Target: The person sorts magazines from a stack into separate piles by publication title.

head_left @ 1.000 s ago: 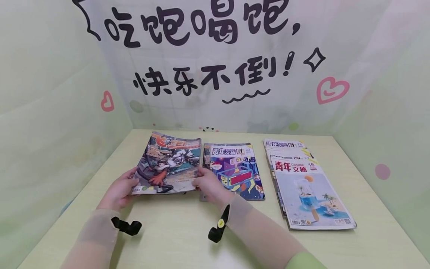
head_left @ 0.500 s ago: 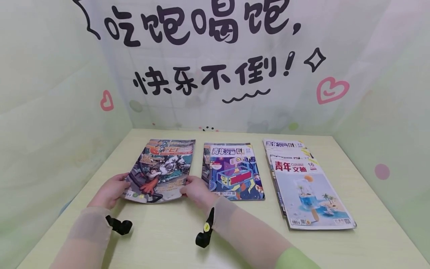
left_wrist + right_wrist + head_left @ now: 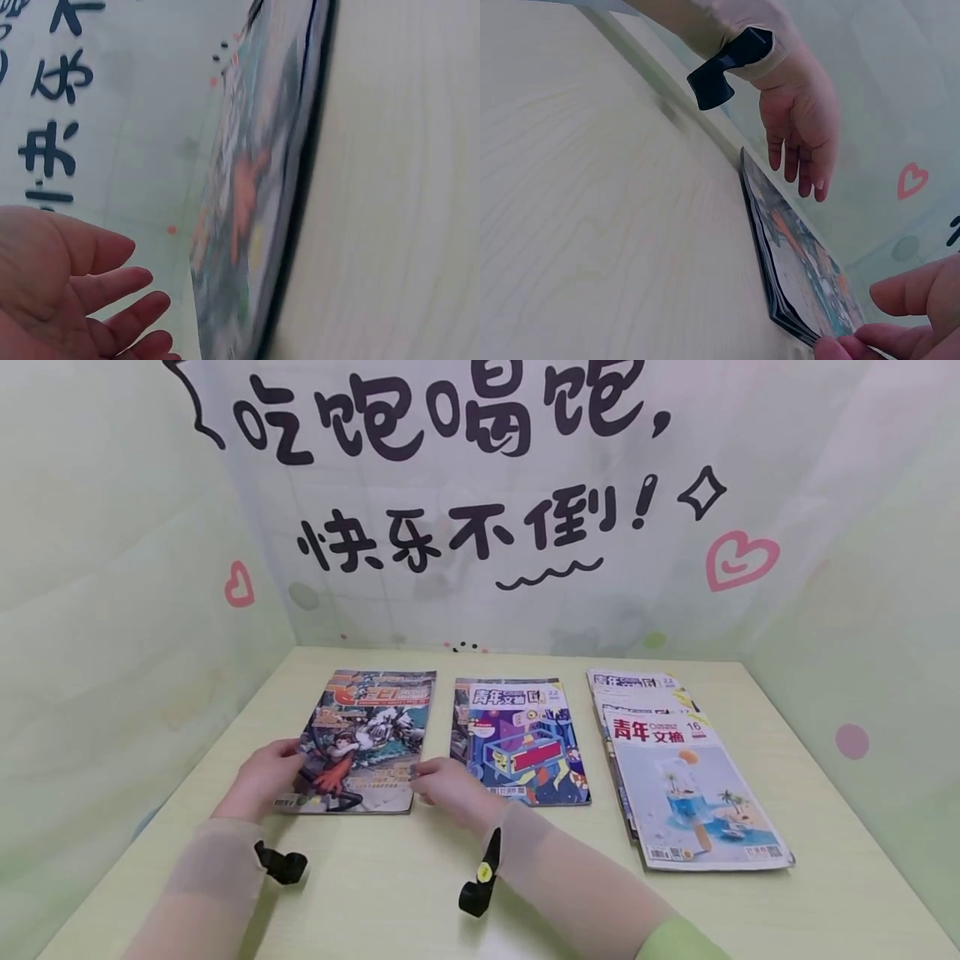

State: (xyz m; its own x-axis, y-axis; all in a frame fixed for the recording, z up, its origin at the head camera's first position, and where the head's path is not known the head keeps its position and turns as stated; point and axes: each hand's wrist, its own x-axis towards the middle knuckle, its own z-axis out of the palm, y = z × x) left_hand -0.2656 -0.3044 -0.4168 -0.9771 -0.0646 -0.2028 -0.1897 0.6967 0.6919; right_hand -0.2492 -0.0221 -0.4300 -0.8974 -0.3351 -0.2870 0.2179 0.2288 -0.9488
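Note:
A stack of magazines (image 3: 367, 743) lies flat at the left of the table, a comic-style cover with a red figure on top. My left hand (image 3: 270, 777) hovers by its left edge; in the left wrist view the left hand's fingers (image 3: 124, 285) are apart from the cover and loosely bent. My right hand (image 3: 457, 793) is at the lower right edge of the stack. In the right wrist view its fingertips (image 3: 847, 346) touch the magazine corner, while the thumb is lifted away from the cover. Neither hand grips anything.
Just right of the stack lies another magazine pile (image 3: 528, 752) with a purple cover. Farther right is a fanned pile of magazines (image 3: 701, 793), a popsicle cover on top. A printed cloth backdrop (image 3: 480, 602) surrounds the table (image 3: 382, 893) at the back and sides.
Both hands held the top magazine, drew it left and toward me, and laid it on the stack. The left hand has since let go and lifted; the right thumb has come off the cover.

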